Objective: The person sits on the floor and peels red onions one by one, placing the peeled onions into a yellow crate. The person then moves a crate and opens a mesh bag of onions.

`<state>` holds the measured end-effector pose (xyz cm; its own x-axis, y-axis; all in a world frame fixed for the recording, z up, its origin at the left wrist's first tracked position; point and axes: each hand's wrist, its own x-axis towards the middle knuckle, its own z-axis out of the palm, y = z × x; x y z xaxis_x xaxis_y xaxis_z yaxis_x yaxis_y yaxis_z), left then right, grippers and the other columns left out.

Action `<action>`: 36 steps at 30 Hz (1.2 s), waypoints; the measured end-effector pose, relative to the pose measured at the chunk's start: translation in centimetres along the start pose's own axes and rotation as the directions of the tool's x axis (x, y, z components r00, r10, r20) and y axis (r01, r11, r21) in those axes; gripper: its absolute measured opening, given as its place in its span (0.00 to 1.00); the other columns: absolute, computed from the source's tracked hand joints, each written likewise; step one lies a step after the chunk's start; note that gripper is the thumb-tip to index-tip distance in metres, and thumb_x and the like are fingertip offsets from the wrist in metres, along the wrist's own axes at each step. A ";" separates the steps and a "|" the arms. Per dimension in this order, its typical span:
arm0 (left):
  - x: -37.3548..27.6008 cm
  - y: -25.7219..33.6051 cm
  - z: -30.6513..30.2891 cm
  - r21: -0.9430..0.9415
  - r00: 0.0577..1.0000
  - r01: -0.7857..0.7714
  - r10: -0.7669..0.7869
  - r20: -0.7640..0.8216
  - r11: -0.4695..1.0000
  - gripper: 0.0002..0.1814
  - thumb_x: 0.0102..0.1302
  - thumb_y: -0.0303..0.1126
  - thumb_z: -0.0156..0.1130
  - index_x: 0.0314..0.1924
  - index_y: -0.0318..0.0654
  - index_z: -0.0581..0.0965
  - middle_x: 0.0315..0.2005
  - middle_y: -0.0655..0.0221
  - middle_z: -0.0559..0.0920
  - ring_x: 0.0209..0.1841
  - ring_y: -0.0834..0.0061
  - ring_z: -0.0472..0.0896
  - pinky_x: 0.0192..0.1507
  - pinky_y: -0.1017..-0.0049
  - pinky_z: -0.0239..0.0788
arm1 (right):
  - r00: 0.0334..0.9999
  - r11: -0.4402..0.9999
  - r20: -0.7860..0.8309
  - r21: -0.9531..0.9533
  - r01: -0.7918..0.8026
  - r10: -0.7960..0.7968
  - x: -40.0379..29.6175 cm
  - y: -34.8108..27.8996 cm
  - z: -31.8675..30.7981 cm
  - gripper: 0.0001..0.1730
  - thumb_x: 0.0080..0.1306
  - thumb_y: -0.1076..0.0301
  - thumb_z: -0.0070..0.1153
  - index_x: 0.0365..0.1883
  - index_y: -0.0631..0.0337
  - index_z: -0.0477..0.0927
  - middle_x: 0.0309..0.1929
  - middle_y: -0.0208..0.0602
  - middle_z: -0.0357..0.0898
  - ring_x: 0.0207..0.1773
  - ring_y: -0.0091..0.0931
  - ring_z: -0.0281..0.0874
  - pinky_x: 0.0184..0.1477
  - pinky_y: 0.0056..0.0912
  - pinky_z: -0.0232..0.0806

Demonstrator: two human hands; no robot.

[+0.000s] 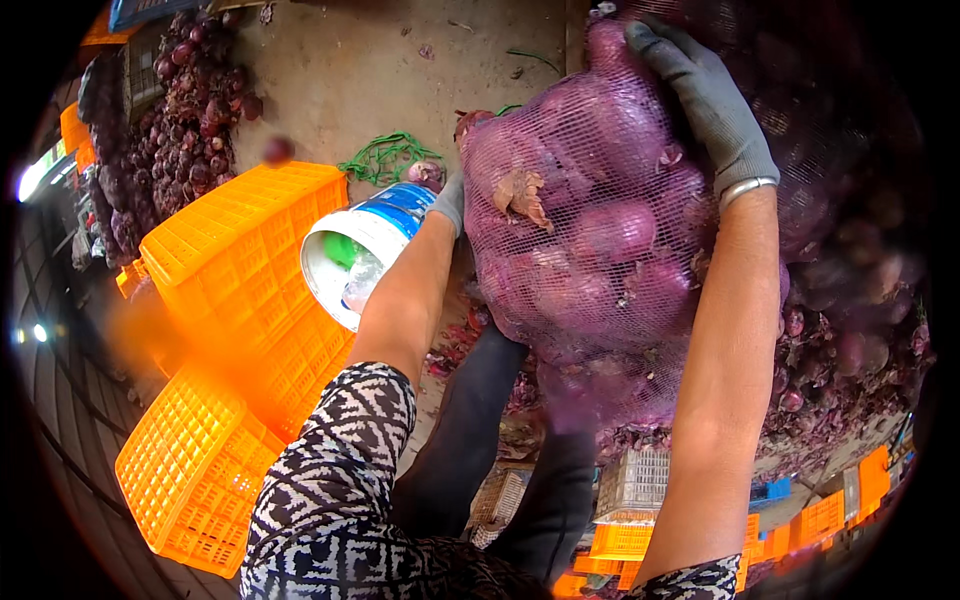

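Observation:
A purple mesh bag of red onions (592, 217) fills the middle right, in front of my dark-trousered legs. My right hand (705, 105), in a grey glove, grips the bag's far right side near its gathered top corner. On the near left side, my left hand (451, 201) is also gloved and holds the bag's edge; its fingers are hidden behind the mesh. A dry brown onion skin (523, 196) clings to the bag's front. Beside my left forearm a white and blue plastic bucket (319, 281) lies tipped, with green and clear plastic inside.
Orange plastic crates (247, 225) stand at the left, another orange crate (195, 465) nearer me. Green netting cord (386, 157) lies on the concrete floor (360, 67). Loose red onions (191, 112) are heaped at the far left. More filled mesh bags (810, 150) stand in shadow at right.

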<state>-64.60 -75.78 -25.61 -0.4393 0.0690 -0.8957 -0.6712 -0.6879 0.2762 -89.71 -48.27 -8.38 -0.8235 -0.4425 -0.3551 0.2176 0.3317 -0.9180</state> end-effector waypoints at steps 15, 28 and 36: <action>-17.7 1.5 9.8 -0.126 0.955 -0.295 0.288 -0.068 0.947 0.20 0.73 0.37 0.52 0.58 0.33 0.74 0.52 0.65 0.80 0.52 0.71 0.79 0.57 0.71 0.70 | 0.984 0.989 -0.107 0.033 0.145 -0.141 -17.4 -7.1 0.7 0.41 0.49 0.48 0.61 0.58 0.64 0.76 0.56 0.47 0.78 0.62 0.37 0.73 0.64 0.36 0.61; -21.2 -2.6 29.5 0.800 0.502 -0.584 0.712 0.490 -0.138 0.33 0.46 0.47 0.75 0.46 0.31 0.76 0.39 0.57 0.78 0.42 0.55 0.76 0.43 0.61 0.67 | 0.670 0.975 -0.711 0.117 -0.188 0.214 -34.6 -6.5 -11.6 0.35 0.58 0.74 0.54 0.66 0.67 0.67 0.67 0.46 0.66 0.69 0.38 0.63 0.66 0.41 0.62; -12.9 1.2 26.5 0.877 0.628 -0.476 0.675 0.387 -0.061 0.33 0.57 0.47 0.69 0.55 0.30 0.76 0.47 0.54 0.80 0.50 0.61 0.78 0.54 0.65 0.68 | 0.870 0.586 -0.468 -0.666 -0.461 0.154 -14.6 -8.6 -11.4 0.36 0.56 0.46 0.61 0.61 0.54 0.75 0.57 0.45 0.76 0.60 0.42 0.72 0.61 0.42 0.63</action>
<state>-75.58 -58.33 -4.44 -0.9603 -0.1413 -0.2407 -0.2739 0.6430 0.7153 -85.53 -35.15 6.72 -0.9284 0.0553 -0.3674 0.1581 0.9537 -0.2559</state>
